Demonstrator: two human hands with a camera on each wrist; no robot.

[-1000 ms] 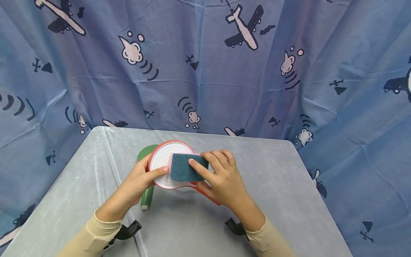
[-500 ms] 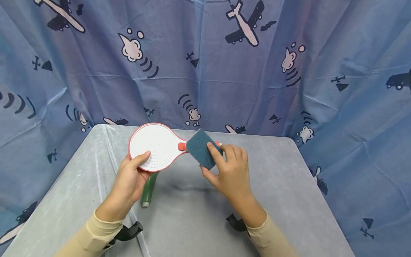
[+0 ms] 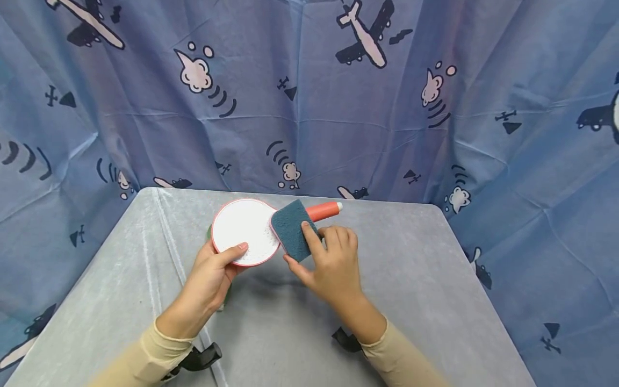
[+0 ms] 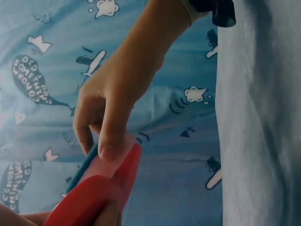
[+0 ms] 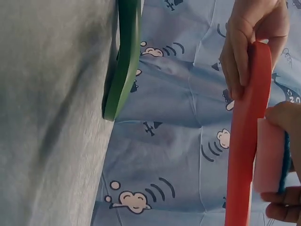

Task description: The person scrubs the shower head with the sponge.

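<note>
My left hand (image 3: 208, 277) holds a red-rimmed round paddle (image 3: 240, 226) by its head, thumb on the white dotted face and fingers behind. The red handle points right and slightly up. My right hand (image 3: 333, 269) pinches a scrubbing sponge (image 3: 294, 228), blue-green scouring side outward. The sponge covers where the paddle's head meets its handle. In the right wrist view, the sponge's pink foam side (image 5: 269, 155) lies against the paddle's face. The left wrist view shows the red paddle (image 4: 84, 200) edge-on beneath the sponge.
A green paddle (image 5: 124, 66) of similar shape lies on the grey cloth-covered table (image 3: 411, 285), mostly hidden behind my left hand in the head view. A blue curtain (image 3: 319, 123) with airplane prints hangs behind the table. Black straps (image 3: 198, 359) circle both wrists.
The paddle first swung its handle up from lower right and rose; now it has come down and rightward, handle tilted further up. The sponge moved from the face toward the handle.
</note>
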